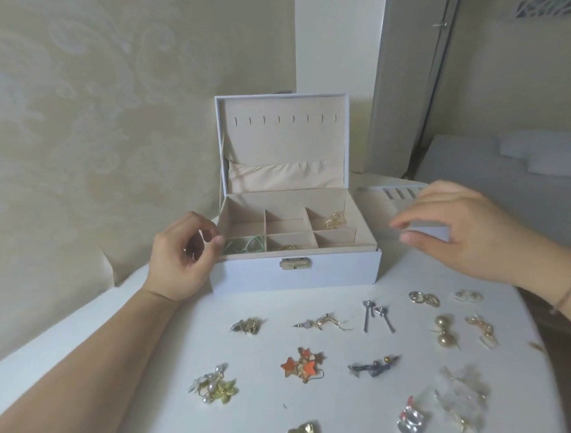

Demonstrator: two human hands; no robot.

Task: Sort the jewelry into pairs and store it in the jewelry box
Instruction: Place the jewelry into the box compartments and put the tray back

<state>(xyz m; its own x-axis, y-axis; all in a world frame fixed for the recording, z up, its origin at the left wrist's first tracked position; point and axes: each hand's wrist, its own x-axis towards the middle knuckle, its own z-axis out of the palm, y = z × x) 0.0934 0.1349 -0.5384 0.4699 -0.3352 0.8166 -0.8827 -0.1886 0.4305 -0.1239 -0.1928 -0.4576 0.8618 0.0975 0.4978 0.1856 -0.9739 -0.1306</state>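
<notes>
No text, label, brand, number or sign can be read anywhere in the view.
</notes>
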